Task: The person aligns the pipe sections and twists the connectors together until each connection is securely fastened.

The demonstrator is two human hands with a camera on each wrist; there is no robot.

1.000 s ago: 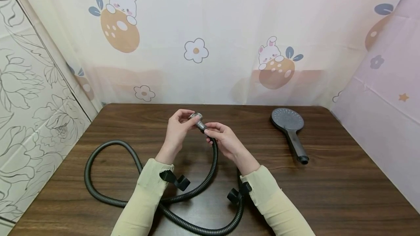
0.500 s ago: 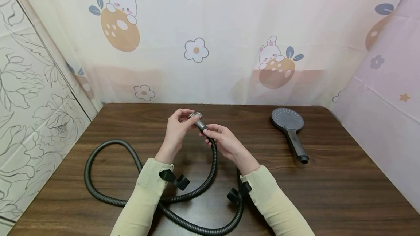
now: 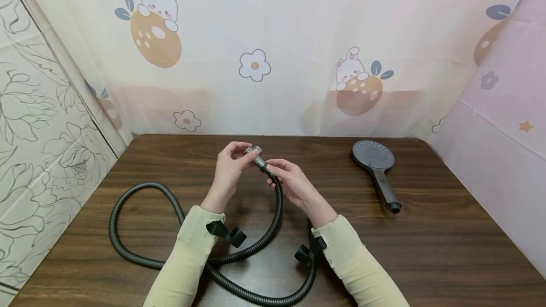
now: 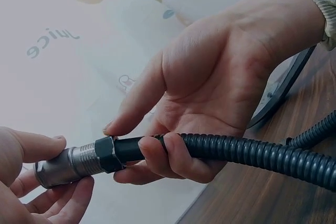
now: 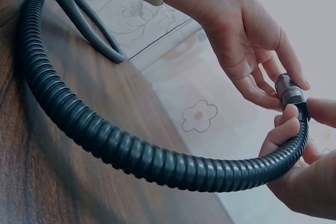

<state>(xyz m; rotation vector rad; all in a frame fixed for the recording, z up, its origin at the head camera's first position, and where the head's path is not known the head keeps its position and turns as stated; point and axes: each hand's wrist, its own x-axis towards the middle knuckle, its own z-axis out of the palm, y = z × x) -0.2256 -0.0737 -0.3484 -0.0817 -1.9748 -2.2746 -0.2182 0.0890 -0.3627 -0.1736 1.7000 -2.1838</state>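
Left hand (image 3: 225, 170) and right hand (image 3: 295, 185) both pinch above the table (image 3: 426, 240). Between thumb and fingers the left grips a silver fitting (image 4: 67, 166); at its 4 o'clock, in the head view, the right curls fingers round the hose (image 4: 252, 152), thumb at the black collar (image 4: 108, 155). From there the hose bends down to 6 o'clock, and one loop lies at 8 o'clock, partly behind the left sleeve (image 3: 187, 252). A grey shower head (image 3: 378, 173) lies on the table at 3 o'clock, well apart from the hands, its handle pointing to 5 o'clock.
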